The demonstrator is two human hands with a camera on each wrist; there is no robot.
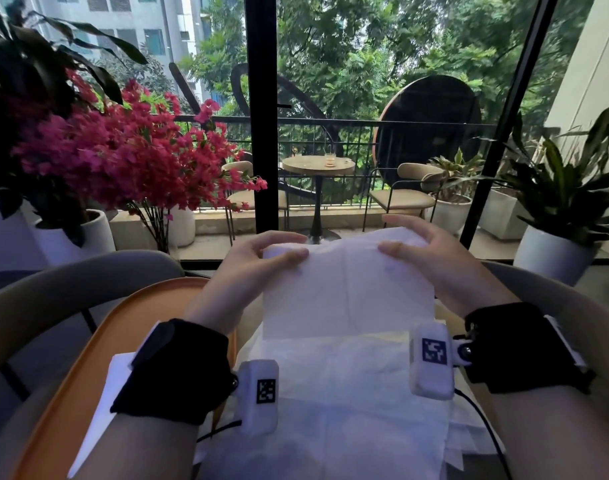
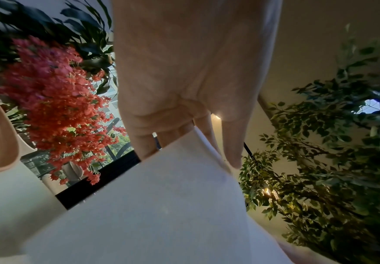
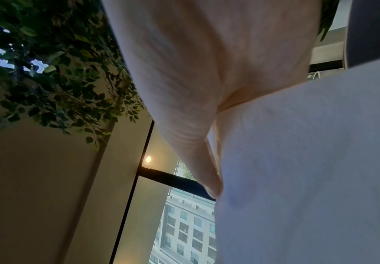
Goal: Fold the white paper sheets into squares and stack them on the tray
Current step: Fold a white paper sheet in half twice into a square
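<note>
From the head view, an orange tray [image 1: 99, 327] is lying at the left before a glass wall with red flowers [image 1: 123, 157]; the left hand [image 1: 251, 268] and right hand [image 1: 431, 258] are pinching the top corners of a lifted white paper sheet [image 1: 348, 292], over more white sheets [image 1: 330, 410]. The left wrist view is showing thumb and fingers [image 2: 148, 142] clamping the sheet's corner. The right wrist view is showing the sheet pressed against the palm.
</note>
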